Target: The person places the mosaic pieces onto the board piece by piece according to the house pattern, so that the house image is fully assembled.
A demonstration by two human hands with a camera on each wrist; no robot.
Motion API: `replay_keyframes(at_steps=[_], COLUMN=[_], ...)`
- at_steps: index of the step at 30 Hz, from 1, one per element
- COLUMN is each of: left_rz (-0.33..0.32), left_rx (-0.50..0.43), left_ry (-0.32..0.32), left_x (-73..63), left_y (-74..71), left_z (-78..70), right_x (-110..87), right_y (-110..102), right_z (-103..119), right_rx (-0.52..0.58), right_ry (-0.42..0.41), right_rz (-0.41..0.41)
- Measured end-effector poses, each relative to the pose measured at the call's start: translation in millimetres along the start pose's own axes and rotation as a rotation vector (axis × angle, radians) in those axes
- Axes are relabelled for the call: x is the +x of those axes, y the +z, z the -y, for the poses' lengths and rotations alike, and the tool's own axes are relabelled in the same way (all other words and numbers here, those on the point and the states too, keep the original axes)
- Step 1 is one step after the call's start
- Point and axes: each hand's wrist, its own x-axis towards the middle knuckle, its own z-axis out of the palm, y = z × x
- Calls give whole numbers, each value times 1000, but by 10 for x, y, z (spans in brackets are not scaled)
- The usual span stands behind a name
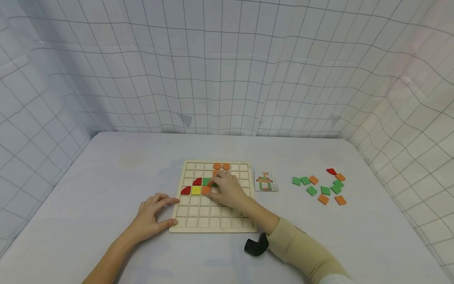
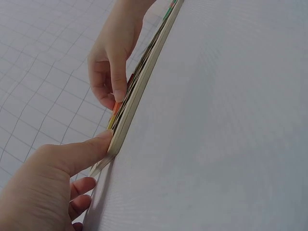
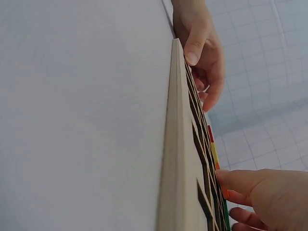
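Note:
A wooden grid board (image 1: 196, 223) lies flat on the table. My right hand (image 1: 228, 191) is over its middle, thumb and fingertips pinching an orange square tile (image 3: 225, 193) low at the grid. To the left of these fingertips are another orange square tile (image 1: 205, 190), a yellow square tile (image 1: 196, 190) and red quarter-round tiles (image 1: 186, 191). A green square tile (image 1: 205, 181) lies one row farther back. Orange round tiles (image 1: 217, 166) occupy the back row. My left hand (image 1: 150, 217) rests at the board's left edge, its thumb and index fingertips touching the rim, fingers relaxed.
A small pattern card (image 1: 266, 181) lies just right of the board. Farther right are scattered loose tiles: several green squares (image 1: 325, 191), several orange squares (image 1: 340, 200) and a red quarter-round piece (image 1: 331, 171). A black device (image 1: 256, 246) sits beside my right wrist.

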Motion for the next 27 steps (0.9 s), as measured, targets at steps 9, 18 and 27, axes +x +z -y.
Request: replay_keyframes(at_steps=[9,18,27], left_rz=[-1,-9,-1], left_rx=[0,6,15], left_ry=[-3,1,-7], left_x=[0,-7,-4], left_y=[-2,7,10], left_z=[-4,5,39], right_x=[-2,-7,-83], right_y=[-3,-124,-466], right_z=[15,-11,-249], right_rx=[3,137,201], right_ry=[13,22,64], right_rz=[3,-22,-151])
